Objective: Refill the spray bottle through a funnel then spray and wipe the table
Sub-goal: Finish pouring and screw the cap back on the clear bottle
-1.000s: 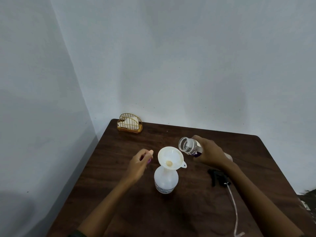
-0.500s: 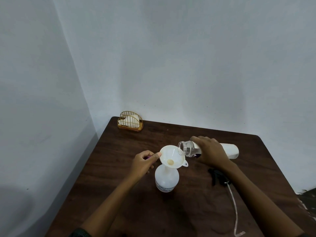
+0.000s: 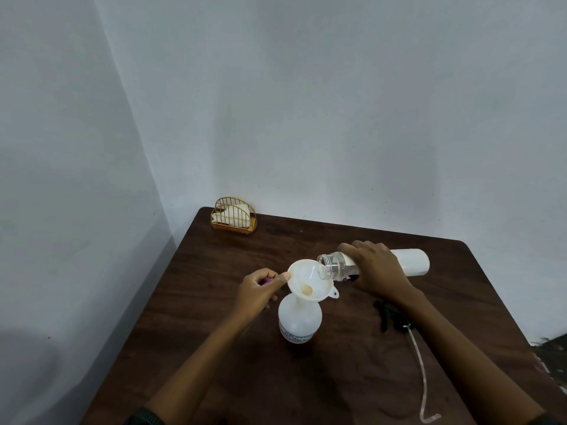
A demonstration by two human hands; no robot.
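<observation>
Both hands busy: right hand closed around tipped refill bottle, left hand pinching funnel rim.

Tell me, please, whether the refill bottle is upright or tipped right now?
Tipped. The refill bottle lies nearly level in the right hand, its open mouth over the funnel.
</observation>
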